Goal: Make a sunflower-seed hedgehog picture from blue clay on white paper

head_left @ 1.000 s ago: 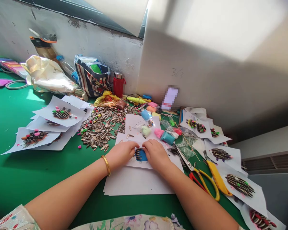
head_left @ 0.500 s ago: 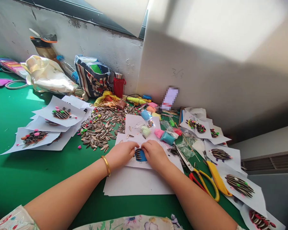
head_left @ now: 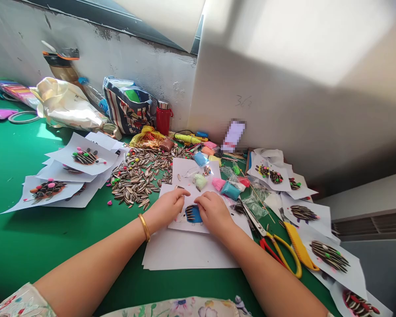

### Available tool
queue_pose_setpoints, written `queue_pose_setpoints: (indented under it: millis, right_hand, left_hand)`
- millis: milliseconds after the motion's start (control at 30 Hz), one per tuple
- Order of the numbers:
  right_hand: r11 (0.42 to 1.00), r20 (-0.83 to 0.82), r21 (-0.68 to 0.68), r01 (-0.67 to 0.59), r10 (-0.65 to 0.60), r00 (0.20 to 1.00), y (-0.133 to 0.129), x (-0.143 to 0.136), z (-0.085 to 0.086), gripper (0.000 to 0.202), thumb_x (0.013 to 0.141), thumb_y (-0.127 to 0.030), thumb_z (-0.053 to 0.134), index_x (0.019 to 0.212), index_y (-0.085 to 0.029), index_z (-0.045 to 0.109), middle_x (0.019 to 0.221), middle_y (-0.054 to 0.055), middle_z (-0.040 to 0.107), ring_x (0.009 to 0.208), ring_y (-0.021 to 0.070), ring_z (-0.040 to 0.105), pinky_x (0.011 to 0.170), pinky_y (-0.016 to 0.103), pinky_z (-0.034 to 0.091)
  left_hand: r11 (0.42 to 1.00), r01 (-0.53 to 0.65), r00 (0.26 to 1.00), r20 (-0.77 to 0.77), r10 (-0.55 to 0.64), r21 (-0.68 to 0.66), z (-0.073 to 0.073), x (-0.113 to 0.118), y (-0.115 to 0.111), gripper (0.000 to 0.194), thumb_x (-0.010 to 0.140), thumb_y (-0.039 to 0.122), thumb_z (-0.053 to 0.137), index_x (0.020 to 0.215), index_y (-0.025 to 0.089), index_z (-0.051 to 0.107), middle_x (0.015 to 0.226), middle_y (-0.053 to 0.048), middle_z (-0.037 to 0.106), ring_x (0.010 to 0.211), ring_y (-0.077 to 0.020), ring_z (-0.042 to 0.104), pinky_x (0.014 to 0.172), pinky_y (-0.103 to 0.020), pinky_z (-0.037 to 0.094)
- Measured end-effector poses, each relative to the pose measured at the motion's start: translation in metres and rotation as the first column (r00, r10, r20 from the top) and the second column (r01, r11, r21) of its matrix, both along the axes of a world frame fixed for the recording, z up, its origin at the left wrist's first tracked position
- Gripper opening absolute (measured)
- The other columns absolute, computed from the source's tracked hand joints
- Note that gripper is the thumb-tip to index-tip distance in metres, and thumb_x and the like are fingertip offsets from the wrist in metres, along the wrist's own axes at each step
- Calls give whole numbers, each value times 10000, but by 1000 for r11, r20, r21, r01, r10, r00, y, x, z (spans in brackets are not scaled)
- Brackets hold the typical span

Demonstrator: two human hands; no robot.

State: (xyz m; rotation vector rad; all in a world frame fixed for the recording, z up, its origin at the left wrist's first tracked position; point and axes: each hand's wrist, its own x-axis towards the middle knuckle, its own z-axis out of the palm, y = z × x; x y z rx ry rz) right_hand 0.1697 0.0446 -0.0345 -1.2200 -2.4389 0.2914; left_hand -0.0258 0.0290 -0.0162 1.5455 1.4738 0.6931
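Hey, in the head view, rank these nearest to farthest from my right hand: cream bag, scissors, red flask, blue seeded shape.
1. Blue seeded shape: just left of your right hand.
2. Scissors: to its right.
3. Red flask: toward the back, leftward.
4. Cream bag: back, farther left.

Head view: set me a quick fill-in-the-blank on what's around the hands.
1. The seed-topped patch beside the right hand is ____.
2. The heaped loose seeds lie nearer the ____ hand.
3. A gold bangle circles the ____ wrist.
4. The metal-capped bottle is ____.

Missing words: blue; left; left; red.
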Motion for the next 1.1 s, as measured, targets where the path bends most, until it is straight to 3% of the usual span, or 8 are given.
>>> queue_pose_setpoints:
  millis: [67, 133, 233, 433, 600, 800, 933, 1100]
  right_hand:
    - [1000, -71, 8, 4, -4, 997, -2, 1, 3, 235, 916, -123, 469, 995, -200, 677, 917, 72, 628, 920, 218, 541, 814, 338, 408]
    - [1000, -157, 15, -5, 8, 988, -5, 1, 6, 242, 938, -152, 444, 1004, -197, 672, 909, 74, 630, 913, 217, 547, 816, 344, 415]
    - [999, -272, 7, -44, 44, 961, -9, -1, 12, 242, 959, -207, 432, 1003, -199, 670, 901, 73, 631, 894, 212, 554, 806, 348, 426]
    - [983, -349, -119, -138, 88, 933, -18, -7, 21, 217, 890, -281, 590, 1082, -228, 676, 914, 56, 632, 902, 210, 558, 806, 343, 437]
    - [956, -354, -258, -142, 44, 934, -21, -11, 28, 179, 789, -183, 699, 958, -244, 700, 839, 15, 628, 871, 192, 557, 798, 323, 431]
    - [938, -397, -311, -156, 21, 917, -26, -16, 28, 123, 824, -105, 615, 808, -220, 657, 818, 7, 623, 845, 176, 549, 787, 313, 426]
    - [952, -477, -266, -154, 9, 879, -26, -14, 28, 112, 867, -126, 546, 839, -214, 608, 837, 6, 623, 845, 168, 548, 790, 307, 428]
    - [946, -585, -318, -55, -150, 797, -15, 0, 30, 101, 915, -237, 508, 929, -223, 606, 847, 2, 612, 774, 149, 558, 722, 282, 451]
  left_hand:
    - [987, -42, 964, 252, 81, -156, 6, 1, -1, 350, 874, 347, 424, 1094, 165, 626, 609, 18, 538, 483, -120, 448, 476, -235, 360]
    - [942, 18, 857, 491, 158, -334, 13, 2, -2, 362, 868, 380, 437, 1108, 168, 607, 611, 38, 508, 413, -74, 323, 428, -208, 282]
    - [869, 139, 718, 653, 241, -474, 19, 3, -6, 356, 847, 364, 459, 1114, 167, 589, 622, 37, 509, 382, -42, 243, 398, -184, 161]
    - [834, 135, 699, 648, 302, -535, 16, 12, -14, 340, 881, 513, 465, 883, 181, 539, 616, 34, 521, 378, -28, 281, 404, -171, 164]
    - [896, 173, 785, 606, 126, -410, 13, 17, -18, 380, 901, 540, 448, 816, 174, 511, 603, 43, 449, 421, -47, 283, 397, -194, 149]
    - [934, 219, 816, 578, -17, -282, 10, 16, -20, 388, 928, 512, 411, 836, 158, 541, 657, 40, 426, 464, -55, 298, 412, -200, 194]
    - [935, 208, 804, 595, 5, -289, 10, 13, -17, 378, 928, 509, 411, 901, 166, 567, 645, 23, 493, 459, -61, 321, 415, -192, 181]
    - [944, 65, 769, 619, 158, -322, 14, 8, -9, 309, 904, 434, 458, 1008, 178, 597, 632, 39, 502, 404, -42, 274, 413, -194, 188]
